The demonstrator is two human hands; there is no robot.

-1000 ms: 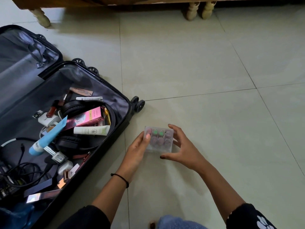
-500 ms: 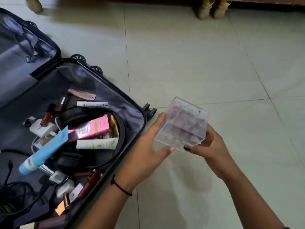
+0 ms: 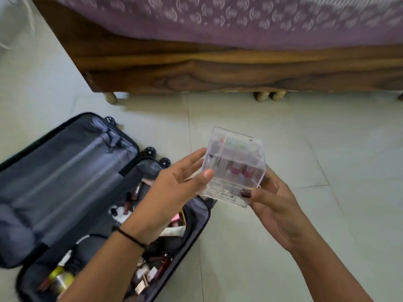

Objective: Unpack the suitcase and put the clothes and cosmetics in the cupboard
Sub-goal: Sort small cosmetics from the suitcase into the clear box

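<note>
A clear plastic box (image 3: 234, 162) with pink, red and green cosmetics inside is lifted off the floor between both hands. My left hand (image 3: 176, 184) presses its left side with straight fingers, thumb on the front face. My right hand (image 3: 270, 199) cradles the box from below and right, thumb curled onto its lower front edge. The black suitcase (image 3: 72, 171) lies open on the floor at the left, its grey-lined lid up. Its lower half holds several lipsticks, tubes (image 3: 172, 231) and a yellow-topped bottle (image 3: 60, 277), partly hidden by my left forearm.
A wooden bed frame (image 3: 218, 70) with a purple patterned cover (image 3: 218, 18) runs across the top, on short turned legs (image 3: 269, 95). Pale floor tiles (image 3: 305, 131) spread to the right of the suitcase and in front of the bed.
The box went from resting on the floor to being held up in both hands. The view tilted up, bringing the bed and the suitcase lid into sight.
</note>
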